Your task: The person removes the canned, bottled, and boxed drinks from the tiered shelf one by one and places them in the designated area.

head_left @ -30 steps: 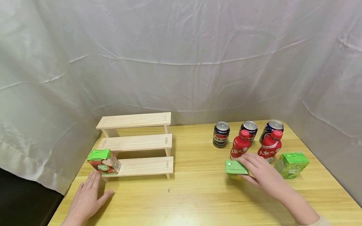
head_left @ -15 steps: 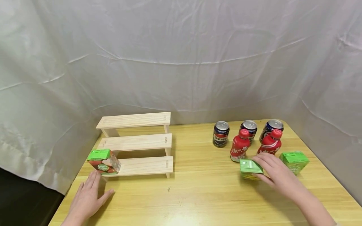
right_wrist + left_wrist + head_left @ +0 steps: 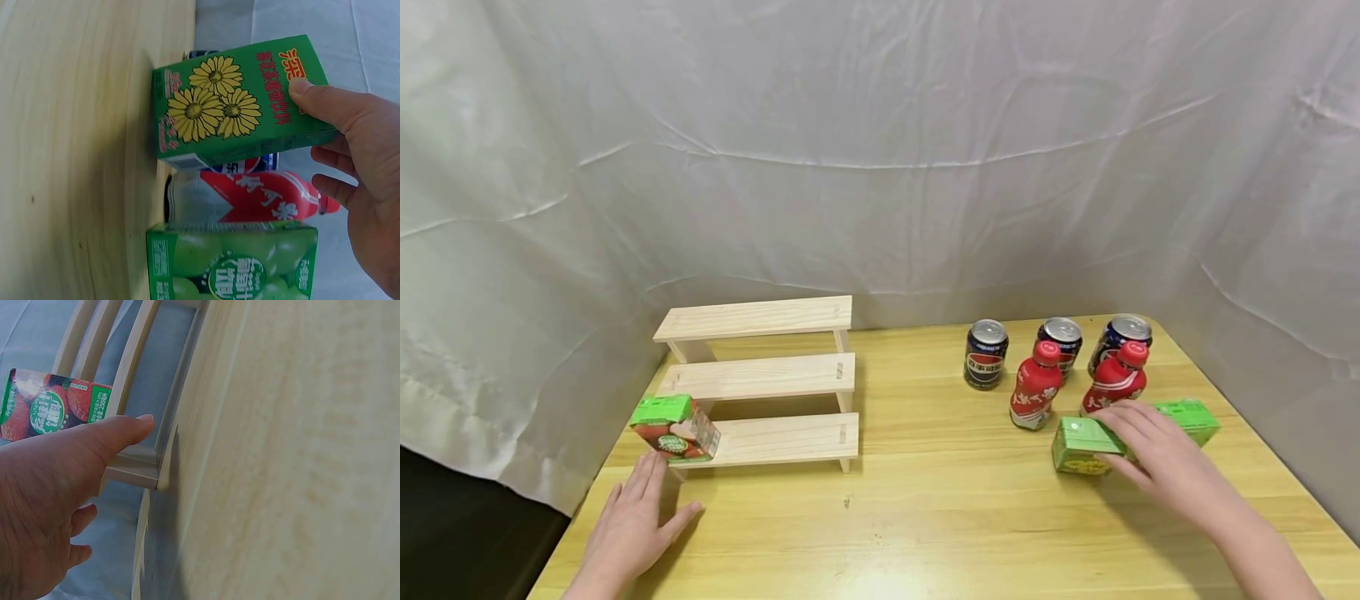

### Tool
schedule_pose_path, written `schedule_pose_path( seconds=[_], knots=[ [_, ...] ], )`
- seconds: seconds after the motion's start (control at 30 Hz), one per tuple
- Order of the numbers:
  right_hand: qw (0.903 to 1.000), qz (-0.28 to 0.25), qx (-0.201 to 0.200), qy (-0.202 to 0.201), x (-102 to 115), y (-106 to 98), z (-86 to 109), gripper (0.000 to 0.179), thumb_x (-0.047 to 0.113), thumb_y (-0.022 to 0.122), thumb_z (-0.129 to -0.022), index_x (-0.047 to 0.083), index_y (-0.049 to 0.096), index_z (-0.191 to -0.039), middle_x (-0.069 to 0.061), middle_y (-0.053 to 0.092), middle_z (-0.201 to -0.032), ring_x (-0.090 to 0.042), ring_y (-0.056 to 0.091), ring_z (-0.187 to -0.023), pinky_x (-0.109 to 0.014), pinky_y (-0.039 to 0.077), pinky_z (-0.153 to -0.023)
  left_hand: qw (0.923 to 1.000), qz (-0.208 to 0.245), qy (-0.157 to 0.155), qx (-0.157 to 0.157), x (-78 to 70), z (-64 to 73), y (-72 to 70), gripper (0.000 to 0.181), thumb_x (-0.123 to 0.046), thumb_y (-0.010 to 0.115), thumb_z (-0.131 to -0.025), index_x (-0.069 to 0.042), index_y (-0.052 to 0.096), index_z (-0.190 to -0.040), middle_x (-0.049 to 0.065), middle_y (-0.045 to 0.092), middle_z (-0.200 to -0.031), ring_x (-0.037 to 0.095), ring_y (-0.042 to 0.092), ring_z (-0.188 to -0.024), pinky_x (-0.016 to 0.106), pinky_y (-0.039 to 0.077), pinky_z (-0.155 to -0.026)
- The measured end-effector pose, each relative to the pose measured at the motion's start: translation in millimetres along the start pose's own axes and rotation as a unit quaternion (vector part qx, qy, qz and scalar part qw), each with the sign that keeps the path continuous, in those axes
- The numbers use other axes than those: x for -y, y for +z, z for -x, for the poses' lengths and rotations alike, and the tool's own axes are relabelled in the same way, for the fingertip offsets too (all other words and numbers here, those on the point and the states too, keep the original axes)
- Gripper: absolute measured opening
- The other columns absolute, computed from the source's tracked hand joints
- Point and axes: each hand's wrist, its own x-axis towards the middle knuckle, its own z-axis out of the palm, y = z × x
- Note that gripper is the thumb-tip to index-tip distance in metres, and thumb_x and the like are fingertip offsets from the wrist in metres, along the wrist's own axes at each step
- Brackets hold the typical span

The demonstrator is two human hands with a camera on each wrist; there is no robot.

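My right hand [image 3: 1165,458] grips a green drink carton [image 3: 1078,450] near its top. Yellow flowers cover the face of that carton [image 3: 237,100] in the right wrist view, where it leans a little. Whether its base touches the table is unclear. Beside it stands a grape juice carton [image 3: 231,265], partly behind the hand in the head view. My left hand [image 3: 628,525] is at the table's left side with fingers straight and thumb spread. Its fingertips are close to the front left corner of the wooden shelf [image 3: 782,442], where a red-and-green juice carton [image 3: 677,433] stands on the bottom tier.
Two red bottles [image 3: 1036,392] stand behind the right hand. Farther back are three dark blue soda cans [image 3: 987,358] in a row. The three-tier shelf is at the left of the wooden table [image 3: 910,500]. Grey cloth [image 3: 880,167] hangs behind and at both sides.
My right hand has carried the flower carton to the right, from in front of the left bottle to close by the grape juice carton. My left hand has stayed put.
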Motion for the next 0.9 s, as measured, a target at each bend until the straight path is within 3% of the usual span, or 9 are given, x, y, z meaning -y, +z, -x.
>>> schedule_pose_path(
  seconds=[0.43,0.53,0.63,0.73,0.9],
  knots=[
    [1.0000,0.003,0.001,-0.003,-20,0,1.7,0.055,0.032,0.074,-0.081,0.002,0.062,-0.125,-0.015,0.066,-0.118,-0.034,0.055,-0.111,-0.007,0.005,-0.117,1.0000,-0.006,0.000,-0.001,1.1,-0.8,1.3,0.103,-0.060,0.056,-0.090,0.012,0.015,-0.151,0.037,0.018,-0.154,0.052,0.019,-0.143,0.072,0.019,-0.108],
    [0.9999,0.007,0.011,-0.005,-22,-1,0.1,0.052,0.033,0.073,-0.083,0.004,0.062,-0.125,-0.014,0.066,-0.119,-0.033,0.055,-0.112,-0.019,0.022,-0.119,1.0000,-0.006,-0.001,-0.001,0.9,-0.4,1.4,0.103,-0.060,0.056,-0.090,0.012,0.015,-0.150,0.038,0.018,-0.154,0.052,0.019,-0.143,0.072,0.019,-0.109],
    [0.9995,0.009,0.030,0.000,-24,-4,-1.5,0.052,0.029,0.077,-0.080,0.007,0.063,-0.124,-0.012,0.066,-0.119,-0.033,0.055,-0.112,-0.040,0.040,-0.105,1.0000,-0.004,-0.001,0.000,0.6,-0.4,1.3,0.103,-0.060,0.056,-0.091,0.012,0.014,-0.151,0.038,0.017,-0.154,0.052,0.018,-0.143,0.072,0.019,-0.109],
    [0.9987,0.008,0.049,0.007,-27,-6,-2.8,0.054,0.025,0.080,-0.075,0.010,0.063,-0.123,-0.011,0.067,-0.118,-0.032,0.055,-0.111,-0.048,0.044,-0.090,1.0000,-0.002,-0.001,0.001,0.5,-0.4,1.1,0.102,-0.060,0.056,-0.091,0.012,0.014,-0.151,0.037,0.017,-0.154,0.052,0.018,-0.144,0.072,0.018,-0.109],
    [0.9983,0.011,0.057,0.005,-28,-9,-4.1,0.056,0.024,0.082,-0.072,0.014,0.063,-0.124,-0.010,0.067,-0.117,-0.030,0.054,-0.111,-0.050,0.044,-0.086,1.0000,0.000,-0.001,0.001,0.6,-0.6,1.6,0.102,-0.059,0.056,-0.091,0.013,0.015,-0.150,0.037,0.017,-0.155,0.052,0.018,-0.144,0.072,0.019,-0.109]
  ],
)
